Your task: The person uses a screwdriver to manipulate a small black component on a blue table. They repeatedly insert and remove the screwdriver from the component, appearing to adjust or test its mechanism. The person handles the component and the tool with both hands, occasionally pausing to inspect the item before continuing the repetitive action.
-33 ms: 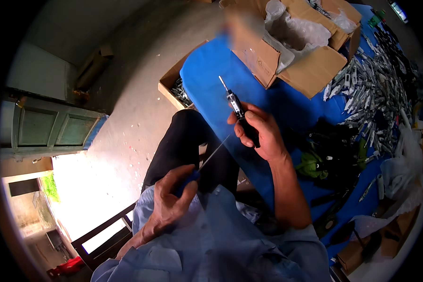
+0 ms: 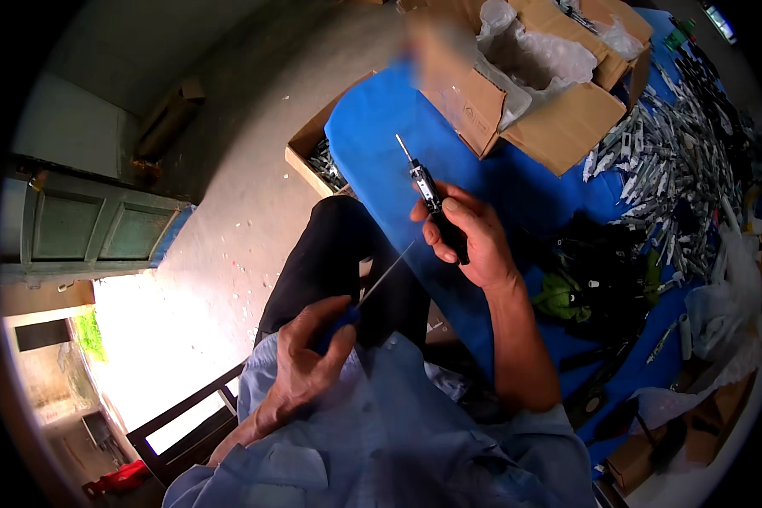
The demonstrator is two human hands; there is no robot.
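My right hand (image 2: 476, 244) is closed around the black handle of a slim tool (image 2: 432, 203). Its metal tip points up and away over the blue table cover (image 2: 372, 144). My left hand (image 2: 309, 360) rests near my lap and grips a blue-handled screwdriver (image 2: 337, 323). The thin shaft (image 2: 387, 273) of this screwdriver slants up toward my right hand, and its tip stops just below that hand. I sit with a dark-trousered knee (image 2: 330, 245) against the table edge.
Open cardboard boxes (image 2: 559, 127) with clear plastic bags stand at the back of the table. A heap of grey parts (image 2: 677, 169) covers its right side, next to dark and green items (image 2: 567, 296). A box of metal parts (image 2: 320, 161) sits on the concrete floor. A green cabinet (image 2: 93, 229) stands at the left.
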